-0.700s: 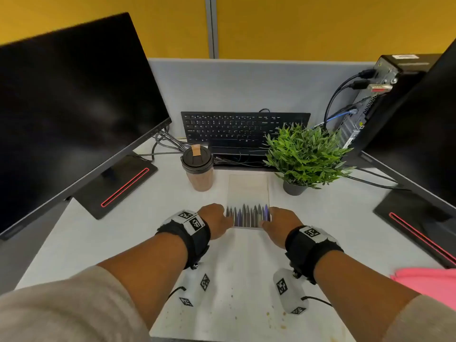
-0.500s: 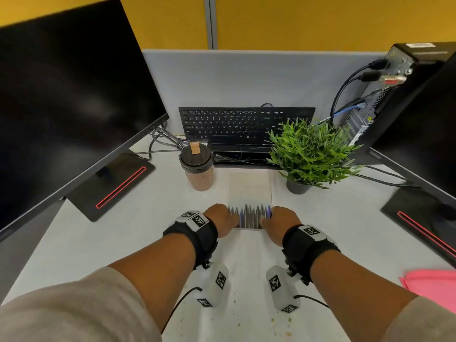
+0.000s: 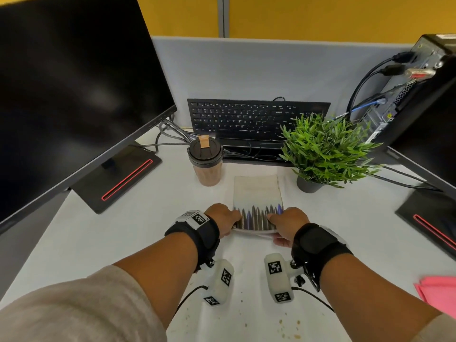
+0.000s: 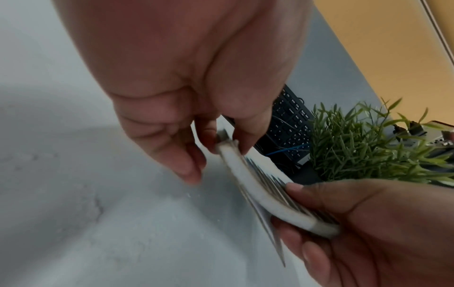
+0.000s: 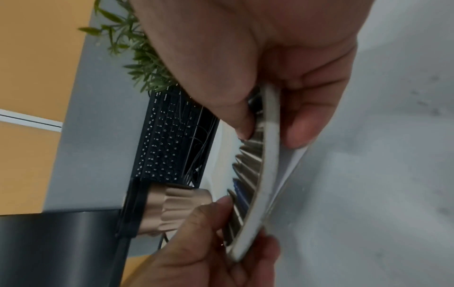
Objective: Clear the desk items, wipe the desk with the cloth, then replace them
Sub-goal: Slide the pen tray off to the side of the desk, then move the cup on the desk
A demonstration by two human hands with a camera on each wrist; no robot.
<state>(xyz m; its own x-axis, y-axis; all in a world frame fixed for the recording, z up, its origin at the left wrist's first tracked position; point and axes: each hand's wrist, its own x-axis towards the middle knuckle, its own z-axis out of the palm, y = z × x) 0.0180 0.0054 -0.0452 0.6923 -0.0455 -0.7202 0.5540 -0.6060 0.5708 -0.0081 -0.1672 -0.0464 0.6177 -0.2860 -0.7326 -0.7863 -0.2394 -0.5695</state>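
A thin notebook (image 3: 256, 193) with a pencil-pattern cover lies in the middle of the white desk (image 3: 123, 230). My left hand (image 3: 234, 222) pinches its near left corner, thumb on top and fingers beneath. My right hand (image 3: 275, 227) pinches the near right corner the same way. The near edge of the notebook (image 4: 258, 186) is raised off the desk and bows between the hands, and a loose page hangs under it (image 5: 292, 161). A pink cloth (image 3: 439, 292) lies at the desk's right edge.
Behind the notebook stand a brown lidded cup (image 3: 206, 161) and a potted green plant (image 3: 323, 149). A black keyboard (image 3: 246, 119) leans on the partition. Monitor bases sit at left (image 3: 116, 178) and right (image 3: 429, 218). Brown crumbs (image 3: 288, 324) dot the near desk.
Both hands have slipped their fingers under the notebook's near corners, and its near edge has come up off the desk. The view has shifted slightly.
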